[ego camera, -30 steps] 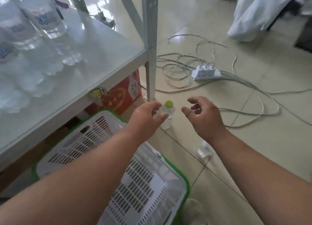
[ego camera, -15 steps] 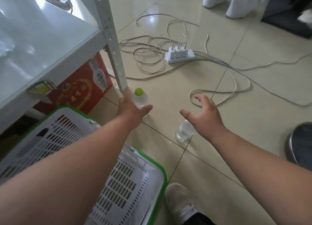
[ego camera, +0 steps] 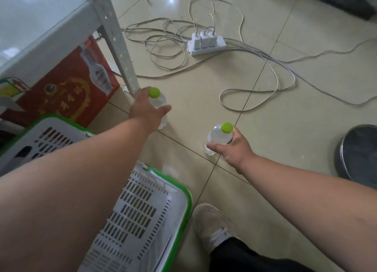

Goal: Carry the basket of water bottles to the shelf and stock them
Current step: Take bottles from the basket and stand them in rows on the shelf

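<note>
Two clear water bottles with green caps stand upright on the tiled floor. My left hand (ego camera: pixel 145 108) is wrapped around the left bottle (ego camera: pixel 158 100), close to the shelf's grey post (ego camera: pixel 116 41). My right hand (ego camera: pixel 232 147) grips the right bottle (ego camera: pixel 219 136) around its body. A white slatted basket with a green rim (ego camera: pixel 188 202) sits on the floor under my left arm; no bottles show inside it. The white shelf board (ego camera: pixel 34 24) is at the upper left.
A red carton (ego camera: pixel 67 90) sits under the shelf. A white power strip (ego camera: pixel 206 44) with loose cables sprawls across the floor ahead. A dark round stool (ego camera: pixel 359 155) is at the right. My shoe (ego camera: pixel 212 224) is beside the basket.
My view tilted down, away from the shelf top. My right hand reached down and closed on the right bottle. My left hand settled around the left bottle.
</note>
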